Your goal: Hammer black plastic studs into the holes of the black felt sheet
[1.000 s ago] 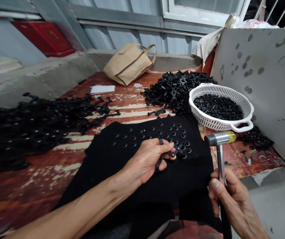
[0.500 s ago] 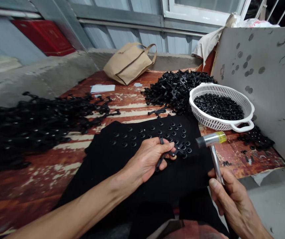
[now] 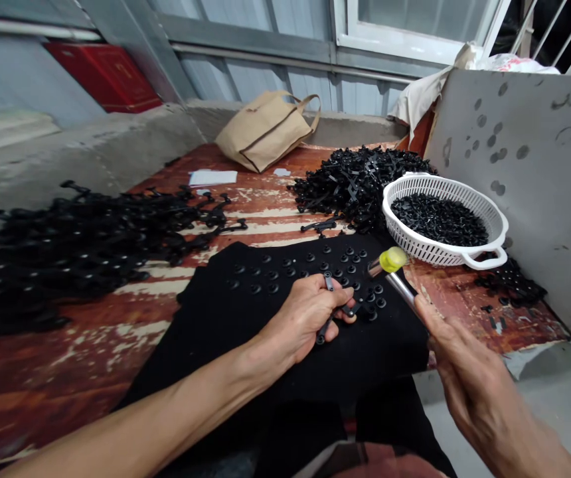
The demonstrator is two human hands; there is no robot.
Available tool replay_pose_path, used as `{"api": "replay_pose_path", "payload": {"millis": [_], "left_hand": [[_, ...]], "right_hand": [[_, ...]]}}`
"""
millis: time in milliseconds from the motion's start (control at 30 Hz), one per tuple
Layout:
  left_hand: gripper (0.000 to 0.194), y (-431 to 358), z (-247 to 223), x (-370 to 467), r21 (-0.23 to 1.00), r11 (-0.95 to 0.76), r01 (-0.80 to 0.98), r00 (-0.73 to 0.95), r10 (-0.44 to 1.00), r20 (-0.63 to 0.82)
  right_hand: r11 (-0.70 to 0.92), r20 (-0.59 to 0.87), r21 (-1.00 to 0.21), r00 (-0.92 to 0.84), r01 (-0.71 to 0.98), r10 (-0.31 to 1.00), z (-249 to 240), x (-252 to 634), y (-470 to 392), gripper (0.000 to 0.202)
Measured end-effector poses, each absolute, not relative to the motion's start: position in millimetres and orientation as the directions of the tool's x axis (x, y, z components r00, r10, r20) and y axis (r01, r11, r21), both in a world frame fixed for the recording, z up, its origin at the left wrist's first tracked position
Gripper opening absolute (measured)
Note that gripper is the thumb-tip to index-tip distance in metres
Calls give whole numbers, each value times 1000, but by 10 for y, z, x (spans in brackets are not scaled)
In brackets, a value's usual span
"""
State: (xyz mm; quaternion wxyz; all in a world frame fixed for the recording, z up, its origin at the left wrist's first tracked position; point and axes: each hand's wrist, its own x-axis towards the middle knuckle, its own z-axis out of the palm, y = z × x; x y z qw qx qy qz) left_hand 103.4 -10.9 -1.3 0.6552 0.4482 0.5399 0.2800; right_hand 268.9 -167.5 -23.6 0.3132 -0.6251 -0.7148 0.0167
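If misaimed, the yellow-ended metal hammer (image 3: 402, 289) the right hand (image 3: 479, 372) clasps could bruise the left hand (image 3: 305, 315) pinching an apparently jointed black strip (image 3: 354, 309).

The only camera, on the person's head, looks forward and down from near: left hand (image 3: 305, 315) around the centre, right hand (image 3: 475, 358) lower right, wall (image 3: 255, 76) at top.

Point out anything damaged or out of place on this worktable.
The red-brown tabletop looks damaged: its surface is worn away in pale streaks. Loose black pieces lie outside the white slotted basket, at its right, possibly spilled.
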Motion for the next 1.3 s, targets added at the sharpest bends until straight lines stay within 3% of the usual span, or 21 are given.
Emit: {"api": "replay_pose_path", "payload": {"millis": [100, 267, 333, 433, 500, 567, 767, 1300], "left_hand": [[19, -117, -5, 1042, 889, 443, 116, 252, 853, -457], [20, -114, -8, 1055, 896, 421, 143, 254, 859, -444], [20, -112, -4, 1062, 891, 425, 161, 245, 857, -453], [21, -113, 10, 1070, 887, 421, 187, 239, 857, -457], [22, -113, 17, 1069, 889, 410, 202, 242, 859, -451], [22, -104, 17, 1063, 890, 405, 209, 253, 857, -450], [21, -41, 37, 1037, 892, 414, 181, 287, 845, -451], [17, -47, 37, 1040, 879, 452, 153, 286, 831, -477]], "right_hand": [[269, 507, -413, -25, 870, 861, -223, 2670, -1703, 80], [221, 389, -383, -60, 897, 919, -231, 2656, -1652, 71], [265, 488, -412, -34, 872, 872, -223, 2655, -1650, 73], [271, 574, -356, -19, 894, 818, -242, 2661, -1650, 73], [242, 465, -317, -72, 917, 882, -261, 2668, -1634, 69], [250, 421, -356, -84, 900, 903, -259, 2671, -1620, 68], [344, 616, -458, 13, 820, 787, -230, 2647, -1672, 71], [307, 576, -599, 133, 740, 806, -462, 2655, -1773, 69]]}}
